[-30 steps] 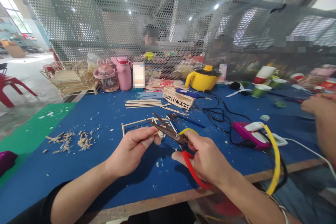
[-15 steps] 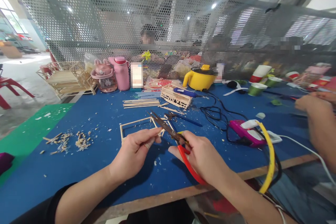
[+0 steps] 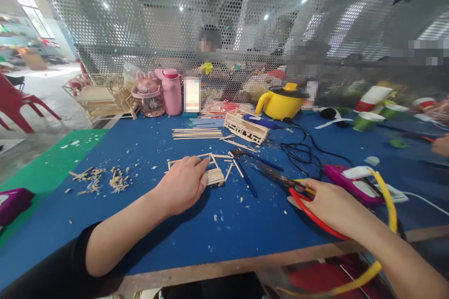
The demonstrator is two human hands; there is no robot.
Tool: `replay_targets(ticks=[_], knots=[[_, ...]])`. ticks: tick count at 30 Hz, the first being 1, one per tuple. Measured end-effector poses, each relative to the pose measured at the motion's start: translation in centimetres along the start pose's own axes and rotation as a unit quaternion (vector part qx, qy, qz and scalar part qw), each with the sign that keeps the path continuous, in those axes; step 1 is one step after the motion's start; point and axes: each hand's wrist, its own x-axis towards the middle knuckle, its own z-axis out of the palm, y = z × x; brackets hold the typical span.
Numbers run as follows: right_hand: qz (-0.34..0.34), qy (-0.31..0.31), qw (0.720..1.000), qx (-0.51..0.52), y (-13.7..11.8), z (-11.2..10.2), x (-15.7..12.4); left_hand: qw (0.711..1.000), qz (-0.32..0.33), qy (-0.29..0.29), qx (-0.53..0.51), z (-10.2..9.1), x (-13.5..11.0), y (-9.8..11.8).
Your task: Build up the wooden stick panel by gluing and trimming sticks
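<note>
My left hand (image 3: 184,184) rests on the blue table (image 3: 147,224) with its fingers curled against a small stack of cut wooden sticks (image 3: 214,176), beside a flat stick frame (image 3: 191,162). What the fingertips pinch, if anything, is hidden. My right hand (image 3: 331,205) grips the red and yellow handles of the scissors (image 3: 280,180), whose dark blades lie low over the table and point up-left. Blue-handled pliers (image 3: 243,166) lie between the two hands.
Loose long sticks (image 3: 196,133) and a small stick model (image 3: 245,128) lie farther back, with a yellow pot (image 3: 282,102), pink bottles (image 3: 171,91), black cables (image 3: 301,152) and a pink glue gun (image 3: 351,180). Wood scraps (image 3: 101,180) lie at left. Another person's hand (image 3: 441,145) shows at right.
Both hands were raised together, the scissors at a stick held by the left fingers. Now the left hand has dropped to the stick pile and the right has swung the scissors down to the right.
</note>
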Motion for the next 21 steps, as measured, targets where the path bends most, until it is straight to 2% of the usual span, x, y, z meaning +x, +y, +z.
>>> replay_targets(ticks=[4, 7, 10, 14, 18, 21], knots=[[0.009, -0.075, 0.997, -0.003, 0.8, -0.1, 0.7, 0.999, 0.019, -0.032, 0.020, 0.3, 0.2, 0.7], [-0.029, -0.106, 0.994, -0.030, 0.7, -0.4, 1.1, 0.998, 0.020, -0.051, 0.025, 0.3, 0.4, 0.7], [-0.074, -0.128, 0.982, -0.121, 0.0, -0.9, 1.4, 0.997, 0.025, -0.070, 0.026, 0.5, 0.7, 0.6], [-0.046, -0.160, 0.961, -0.221, -1.3, -2.4, 1.9, 0.995, 0.032, -0.093, 0.025, 0.2, 0.9, 0.2], [-0.044, -0.139, 0.962, -0.229, -3.0, -3.4, 2.0, 0.991, 0.053, -0.119, -0.001, -0.9, 0.3, 0.3], [-0.074, -0.109, 0.971, -0.197, -4.8, -2.8, 1.7, 0.988, 0.068, -0.137, -0.017, -0.9, -0.2, 0.6]])
